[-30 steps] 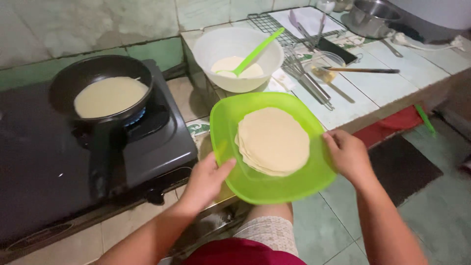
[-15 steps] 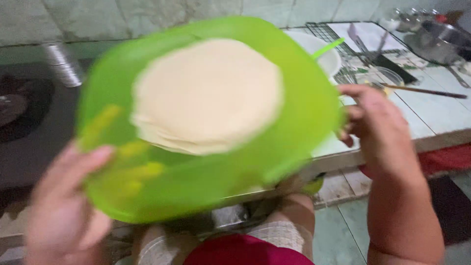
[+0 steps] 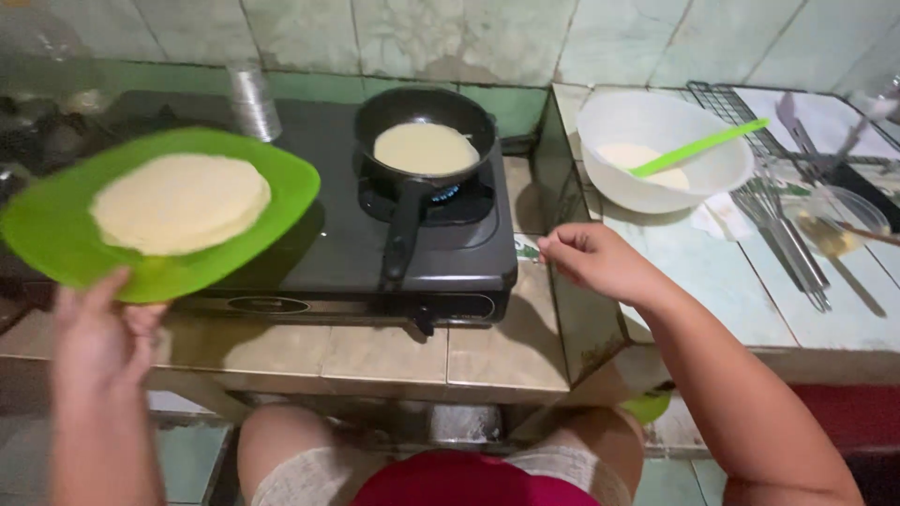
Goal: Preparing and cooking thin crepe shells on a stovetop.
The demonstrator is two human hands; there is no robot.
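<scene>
A green plate stacked with flatbreads is gripped at its near edge by the left hand. The right hand is loosely curled, empty, beside the stove, where a black pan of batter sits.

Things around the black stove

A black pan with pale batter sat on its right burner; right of the stove stood a white bowl holding a green spatula.

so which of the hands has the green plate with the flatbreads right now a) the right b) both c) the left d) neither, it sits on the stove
c: the left hand alone grips the near edge of the green plate with the stack of flatbreads, while the right hand hangs loosely closed and empty beside the stove.
</scene>
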